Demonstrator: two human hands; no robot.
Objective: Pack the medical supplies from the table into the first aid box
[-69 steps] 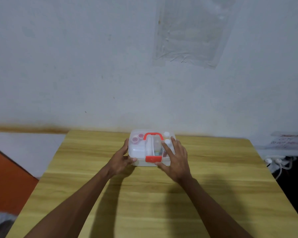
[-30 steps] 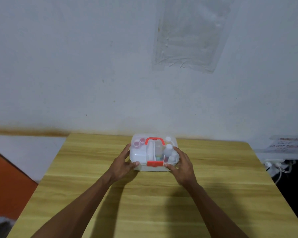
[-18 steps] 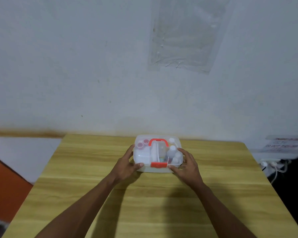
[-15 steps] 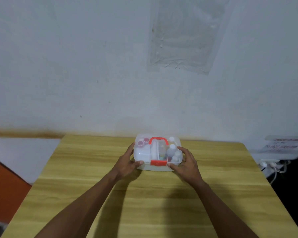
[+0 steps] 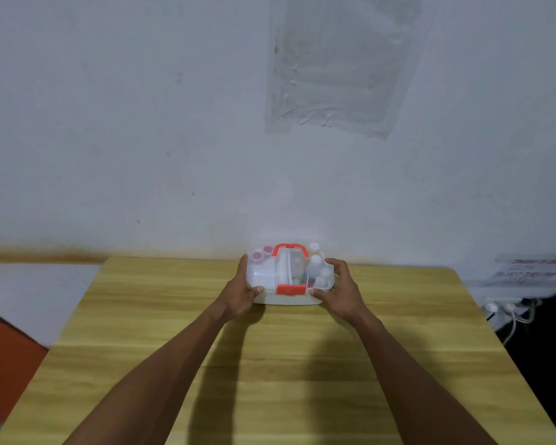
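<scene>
The first aid box (image 5: 288,298) is a clear plastic case with a red handle (image 5: 290,248) and a red latch (image 5: 291,289). It stands near the far edge of the wooden table (image 5: 270,364), its lid down. Through the lid I see white bottles (image 5: 315,268) on the right and pink-capped containers (image 5: 260,254) on the left. My left hand (image 5: 239,293) grips the box's left end, thumb on the front rim. My right hand (image 5: 341,292) grips the right end, thumb near the latch.
A white wall rises just behind the table, with a clear plastic sheet (image 5: 337,65) taped to it. At the right, past the table's edge, sit a power strip with white cables (image 5: 507,311) and a printed label (image 5: 527,271). An orange surface (image 5: 4,358) lies at lower left.
Both hands have slid the box away from me toward the wall. My right hand came off the lid and took hold of the box's right end.
</scene>
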